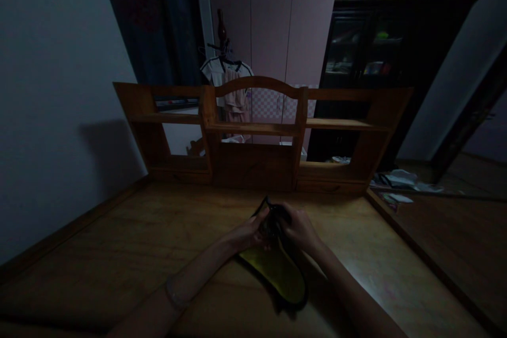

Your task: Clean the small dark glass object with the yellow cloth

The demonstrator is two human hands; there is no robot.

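Note:
A sole-shaped item with a yellow-green inner face and a black rim is held over the wooden surface, its wide rounded end toward me. Its exact kind is hard to make out in the dim light. My left hand is closed on its far, narrower end from the left, with the fingers curled inward. From the right, my right hand grips the black edge of that same end. Dark material bunches between the two hands, and the fingertips there are partly hidden.
Beneath the hands spreads a pale wooden surface, with a wooden shelf unit along its far edge. A white wall borders the left side. Beyond stand a pink wardrobe and a dark cabinet; papers lie at the right.

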